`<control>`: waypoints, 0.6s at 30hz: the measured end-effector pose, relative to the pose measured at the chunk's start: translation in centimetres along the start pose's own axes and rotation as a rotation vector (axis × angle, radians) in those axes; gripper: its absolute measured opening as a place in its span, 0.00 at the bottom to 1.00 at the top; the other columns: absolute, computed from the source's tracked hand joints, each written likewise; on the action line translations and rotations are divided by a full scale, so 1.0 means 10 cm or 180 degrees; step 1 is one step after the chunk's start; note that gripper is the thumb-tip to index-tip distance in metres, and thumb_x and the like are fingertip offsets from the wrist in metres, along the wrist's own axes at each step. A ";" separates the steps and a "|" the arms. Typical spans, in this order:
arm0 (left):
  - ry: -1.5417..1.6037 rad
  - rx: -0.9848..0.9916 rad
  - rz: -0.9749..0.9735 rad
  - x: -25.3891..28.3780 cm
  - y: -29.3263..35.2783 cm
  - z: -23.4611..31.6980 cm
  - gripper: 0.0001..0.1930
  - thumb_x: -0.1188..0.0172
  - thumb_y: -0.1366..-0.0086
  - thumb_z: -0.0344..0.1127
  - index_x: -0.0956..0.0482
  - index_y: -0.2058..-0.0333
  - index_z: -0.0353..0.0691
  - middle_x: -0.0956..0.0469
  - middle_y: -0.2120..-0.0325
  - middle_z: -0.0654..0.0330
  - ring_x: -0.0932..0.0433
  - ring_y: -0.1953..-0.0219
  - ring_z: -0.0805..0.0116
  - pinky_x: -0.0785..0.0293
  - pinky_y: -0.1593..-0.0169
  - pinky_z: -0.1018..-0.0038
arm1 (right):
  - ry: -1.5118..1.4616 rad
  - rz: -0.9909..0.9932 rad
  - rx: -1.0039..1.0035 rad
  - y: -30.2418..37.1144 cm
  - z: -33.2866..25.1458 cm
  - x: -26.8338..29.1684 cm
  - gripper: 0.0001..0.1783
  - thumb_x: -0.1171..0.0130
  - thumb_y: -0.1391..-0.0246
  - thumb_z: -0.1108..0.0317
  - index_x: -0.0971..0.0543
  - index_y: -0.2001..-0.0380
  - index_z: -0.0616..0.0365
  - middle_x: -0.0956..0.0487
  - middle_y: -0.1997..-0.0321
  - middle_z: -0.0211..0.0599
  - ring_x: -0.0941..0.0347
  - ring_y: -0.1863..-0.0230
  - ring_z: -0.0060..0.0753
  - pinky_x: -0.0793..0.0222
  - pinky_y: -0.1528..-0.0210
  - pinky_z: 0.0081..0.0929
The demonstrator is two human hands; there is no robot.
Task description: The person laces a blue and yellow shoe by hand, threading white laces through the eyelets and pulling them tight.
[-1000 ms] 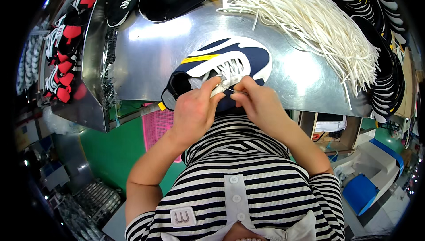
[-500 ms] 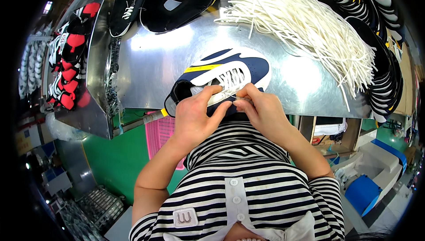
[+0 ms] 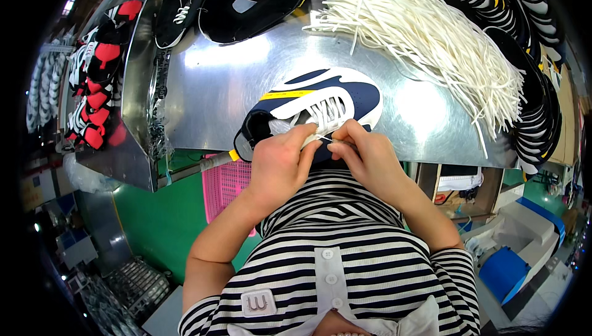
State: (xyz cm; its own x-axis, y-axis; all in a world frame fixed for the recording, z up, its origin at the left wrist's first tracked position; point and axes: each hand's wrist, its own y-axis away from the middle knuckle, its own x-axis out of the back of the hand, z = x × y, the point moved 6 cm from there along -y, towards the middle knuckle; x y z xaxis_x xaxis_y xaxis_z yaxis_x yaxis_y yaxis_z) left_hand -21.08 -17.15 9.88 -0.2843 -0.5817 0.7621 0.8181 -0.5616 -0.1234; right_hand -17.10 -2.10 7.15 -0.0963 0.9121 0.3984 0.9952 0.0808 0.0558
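A navy and white shoe upper (image 3: 368, 97) with a yellow stripe lies on its side at the near edge of the metal table, toe to the right. White lace (image 3: 330, 110) crosses its eyelet rows. My left hand (image 3: 282, 157) is closed at the near eyelet edge, thumb and forefinger pinching the upper there. Facing it, my right hand (image 3: 367, 153) pinches a thin white lace end close to the same edge. The fingers partly hide the near eyelets, and the lace's exact path between them is hard to see.
A big pile of white laces (image 3: 425, 46) covers the table's back right, with stacked black shoe uppers (image 3: 542, 114) around it. Black uppers (image 3: 250, 6) stand at the back left. Red and black uppers (image 3: 95, 98) are beyond the table's left side. A pink basket (image 3: 219, 188) sits below.
The shoe upper has shifted slightly right. My left thumb and forefinger have closed together at the eyelet edge. My right hand stays nearly in place, still pinching.
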 end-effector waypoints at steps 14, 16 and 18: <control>0.0545 0.0054 -0.0546 -0.01 0.10 -0.04 0.12 0.36 0.39 0.34 0.21 0.56 0.41 0.20 0.76 0.52 0.20 0.75 0.54 0.26 0.70 0.65 | -0.0327 -0.0162 -0.0529 -0.07 -0.03 0.42 0.09 0.41 0.39 0.66 0.25 0.60 0.60 0.19 0.71 0.47 0.20 0.71 0.42 0.28 0.68 0.33; 0.0771 0.0019 -0.0744 -0.07 0.09 -0.03 0.11 0.37 0.39 0.37 0.19 0.60 0.41 0.21 0.77 0.51 0.20 0.74 0.51 0.26 0.70 0.62 | -0.0726 0.0695 0.0416 -0.28 -0.01 0.28 0.10 0.41 0.39 0.66 0.24 0.58 0.59 0.19 0.72 0.45 0.21 0.73 0.42 0.28 0.69 0.32; 0.0798 0.0013 -0.1225 -0.06 0.08 -0.02 0.11 0.37 0.39 0.40 0.18 0.62 0.40 0.21 0.78 0.51 0.21 0.75 0.50 0.26 0.70 0.61 | 0.0216 0.0699 0.0156 -0.36 0.19 0.15 0.11 0.40 0.40 0.67 0.24 0.56 0.58 0.18 0.71 0.44 0.20 0.72 0.41 0.27 0.68 0.31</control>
State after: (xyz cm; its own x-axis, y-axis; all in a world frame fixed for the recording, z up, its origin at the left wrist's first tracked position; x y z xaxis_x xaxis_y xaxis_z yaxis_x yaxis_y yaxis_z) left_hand -20.32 -17.37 9.16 -0.6798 -0.4559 0.5746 0.6310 -0.7628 0.1414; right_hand -20.80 -0.29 5.80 0.1231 0.8811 0.4567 0.9920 -0.0957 -0.0828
